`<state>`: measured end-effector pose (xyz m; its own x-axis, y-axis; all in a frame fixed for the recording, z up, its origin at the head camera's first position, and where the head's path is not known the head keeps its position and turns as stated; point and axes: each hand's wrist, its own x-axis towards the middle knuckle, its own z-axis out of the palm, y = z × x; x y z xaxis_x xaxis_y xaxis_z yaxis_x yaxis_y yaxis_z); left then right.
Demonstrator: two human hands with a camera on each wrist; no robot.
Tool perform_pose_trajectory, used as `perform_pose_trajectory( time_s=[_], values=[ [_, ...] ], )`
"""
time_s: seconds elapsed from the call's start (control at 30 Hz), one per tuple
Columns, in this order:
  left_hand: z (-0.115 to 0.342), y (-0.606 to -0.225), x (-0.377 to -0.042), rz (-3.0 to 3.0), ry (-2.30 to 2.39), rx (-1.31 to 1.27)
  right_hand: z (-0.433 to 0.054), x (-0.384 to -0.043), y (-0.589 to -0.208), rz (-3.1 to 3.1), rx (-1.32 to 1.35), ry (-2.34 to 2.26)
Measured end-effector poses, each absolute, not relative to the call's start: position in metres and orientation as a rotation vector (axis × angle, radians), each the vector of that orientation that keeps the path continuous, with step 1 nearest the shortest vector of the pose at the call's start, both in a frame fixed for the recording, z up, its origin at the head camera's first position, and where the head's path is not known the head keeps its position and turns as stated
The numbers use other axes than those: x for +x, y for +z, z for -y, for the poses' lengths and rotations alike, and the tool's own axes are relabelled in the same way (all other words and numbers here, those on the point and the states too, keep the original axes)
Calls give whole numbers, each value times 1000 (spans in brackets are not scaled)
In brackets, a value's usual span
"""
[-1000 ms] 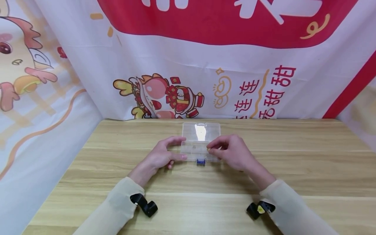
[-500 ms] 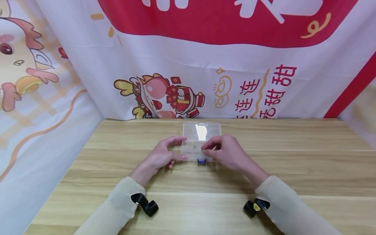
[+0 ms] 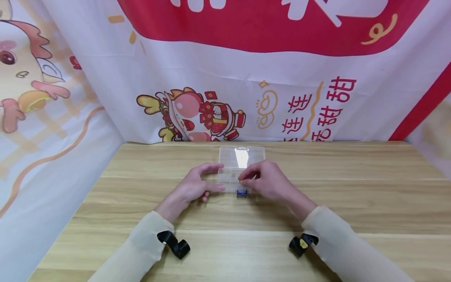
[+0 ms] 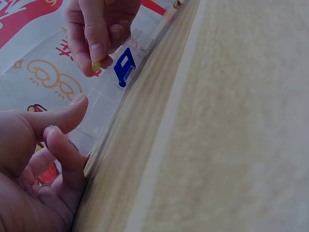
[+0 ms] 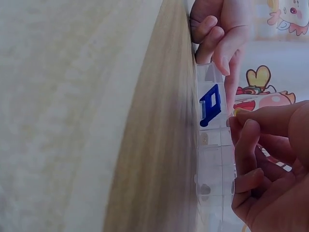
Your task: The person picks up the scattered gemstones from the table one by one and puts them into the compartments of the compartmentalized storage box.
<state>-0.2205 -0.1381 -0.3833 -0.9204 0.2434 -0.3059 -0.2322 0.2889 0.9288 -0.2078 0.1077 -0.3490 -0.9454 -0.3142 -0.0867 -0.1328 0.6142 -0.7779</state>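
Note:
A clear plastic compartment box (image 3: pixel 227 177) lies on the table with its see-through lid (image 3: pixel 228 156) folded back. At its front hangs a blue latch (image 4: pixel 124 66). My left hand (image 3: pixel 193 187) holds the left end of the box, thumb at the front and index finger at the back. Over the middle of the box is my right hand (image 3: pixel 270 181), pinching a small, round, translucent yellow piece (image 4: pixel 96 66) between thumb and fingertip. Whether it is a bead or a capsule, I cannot tell. A small pale piece (image 5: pixel 205 189) shows through the box wall in the right wrist view.
The wood-grain table (image 3: pixel 225 250) stretches out around the box. Behind it hangs a printed cloth (image 3: pixel 211 66), and another cloth side (image 3: pixel 70 164) closes off the left. Each sleeve carries a black wrist camera (image 3: pixel 174 244).
My right hand has moved left across the box with the yellow piece, from the right part to the middle. The left hand has stayed at the box's left end.

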Motion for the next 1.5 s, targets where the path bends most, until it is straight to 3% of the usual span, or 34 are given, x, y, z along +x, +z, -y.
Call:
perform_pose_trajectory(
  time_s=[1.5],
  values=[
    [136, -383, -221, -2179, 1667, 6, -117, -206, -348, -2661, -376, -1230]
  ],
)
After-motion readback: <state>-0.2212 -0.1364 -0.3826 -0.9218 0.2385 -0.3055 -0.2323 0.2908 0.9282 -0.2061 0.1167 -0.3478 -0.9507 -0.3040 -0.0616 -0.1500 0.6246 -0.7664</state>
